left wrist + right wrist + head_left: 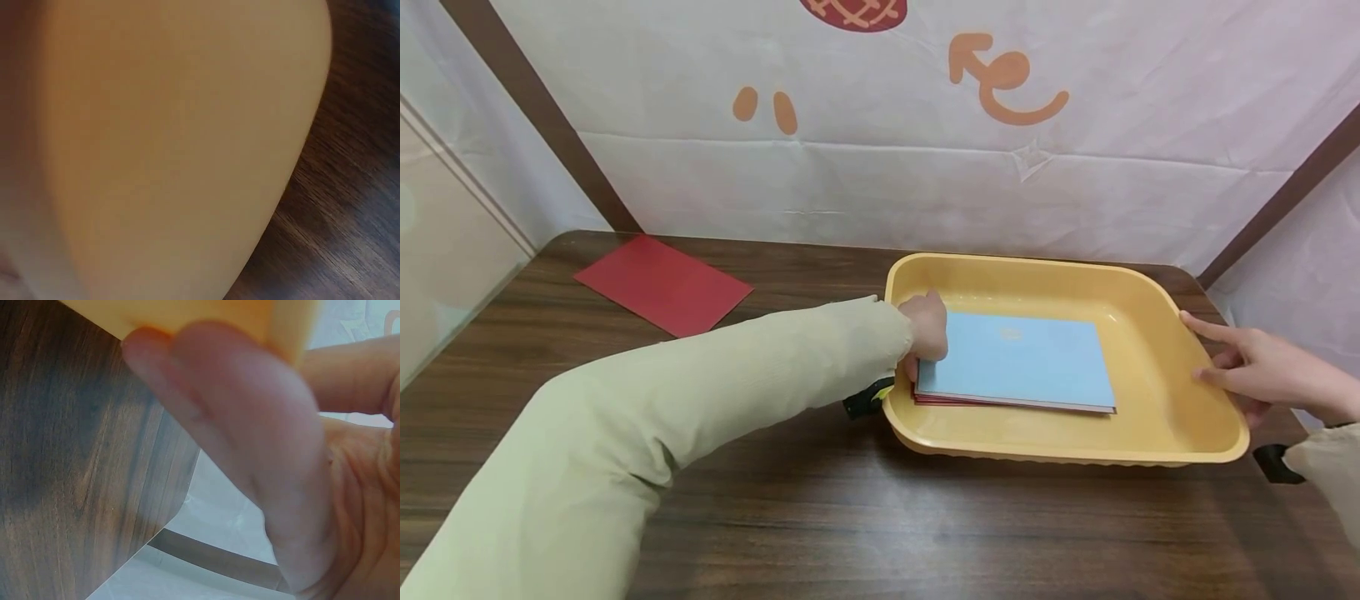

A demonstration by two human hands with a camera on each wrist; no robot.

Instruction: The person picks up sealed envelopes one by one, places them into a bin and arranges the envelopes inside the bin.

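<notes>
A yellow plastic tray [1150, 417] with sloping walls stands on the table. Inside it lies a stack of flat cards [1022, 362], light blue on top with a small pale emblem, dark red edges showing below. My left hand [927, 327] reaches over the tray's left rim with curled fingers and grips the stack at its left edge, hiding that edge. In the left wrist view the tray's outer wall [187, 150] fills most of the picture. My right hand [1247, 362] holds the tray's right wall, fingers on both sides; blurred fingers [250, 406] touch the yellow plastic in the right wrist view.
A plain red card [666, 283] lies flat at the back left of the dark wooden table [760, 517]. Behind the table hangs a white cloth [887, 192] with printed shapes. The left sleeve [722, 383] stretches across the table in front of the red card.
</notes>
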